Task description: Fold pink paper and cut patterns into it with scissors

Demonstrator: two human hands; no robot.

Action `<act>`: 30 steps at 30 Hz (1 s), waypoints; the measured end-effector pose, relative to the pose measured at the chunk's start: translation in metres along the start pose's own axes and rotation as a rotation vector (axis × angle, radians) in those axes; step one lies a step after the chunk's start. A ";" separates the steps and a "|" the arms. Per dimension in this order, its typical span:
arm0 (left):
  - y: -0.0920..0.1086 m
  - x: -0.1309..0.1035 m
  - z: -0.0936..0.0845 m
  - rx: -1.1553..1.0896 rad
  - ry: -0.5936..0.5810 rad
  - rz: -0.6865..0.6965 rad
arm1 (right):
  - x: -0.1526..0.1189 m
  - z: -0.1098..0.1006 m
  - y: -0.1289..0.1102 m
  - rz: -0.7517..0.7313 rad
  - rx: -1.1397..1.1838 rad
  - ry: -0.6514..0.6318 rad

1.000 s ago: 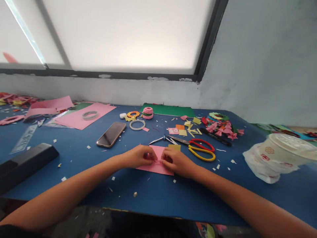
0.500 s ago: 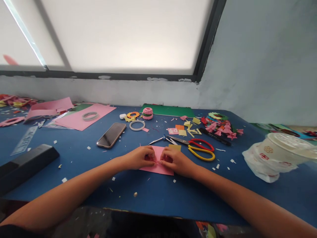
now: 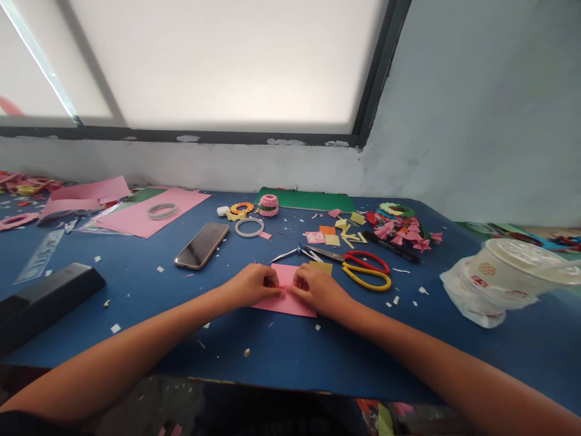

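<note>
Above a pink sheet of paper (image 3: pixel 287 306) on the blue table, my two hands meet almost fingertip to fingertip. My left hand (image 3: pixel 252 284) is closed in a pinch on one side of a small piece of pink paper (image 3: pixel 284 287). From the other side my right hand (image 3: pixel 321 292) pinches the same piece, and the fingers cover most of it. Just beyond my right hand lie a mustard paper square (image 3: pixel 323 266), scissors (image 3: pixel 367 270) with red and yellow handles, and a metal compass (image 3: pixel 298 249).
A phone (image 3: pixel 202 245) and a tape roll (image 3: pixel 249 227) lie beyond my left hand. Pink paper flowers (image 3: pixel 403 233) are heaped at the back right, by a black pen (image 3: pixel 393 247). A lidded cup (image 3: pixel 503 272) in a plastic bag stands right, a black stapler-like object (image 3: pixel 49 303) left.
My fingertips have shifted slightly on the small pink piece, and the right fingers now sit flatter over it. The whole view has moved a little.
</note>
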State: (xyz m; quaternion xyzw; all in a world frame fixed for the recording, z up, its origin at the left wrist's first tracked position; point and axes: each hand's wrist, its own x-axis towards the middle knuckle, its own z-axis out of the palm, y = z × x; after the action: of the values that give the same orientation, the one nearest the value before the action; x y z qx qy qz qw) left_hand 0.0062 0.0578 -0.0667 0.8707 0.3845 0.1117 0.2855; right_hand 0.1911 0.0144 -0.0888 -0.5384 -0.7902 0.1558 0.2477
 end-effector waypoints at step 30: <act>0.017 -0.011 0.002 -0.674 0.335 0.236 | -0.012 -0.005 -0.005 -0.045 0.702 0.264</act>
State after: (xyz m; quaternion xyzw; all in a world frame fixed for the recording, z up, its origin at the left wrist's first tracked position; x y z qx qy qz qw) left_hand 0.0099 0.0396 -0.0579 0.7360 0.2650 0.4044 0.4739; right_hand 0.1933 0.0013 -0.0843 -0.4189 -0.6615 0.3409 0.5203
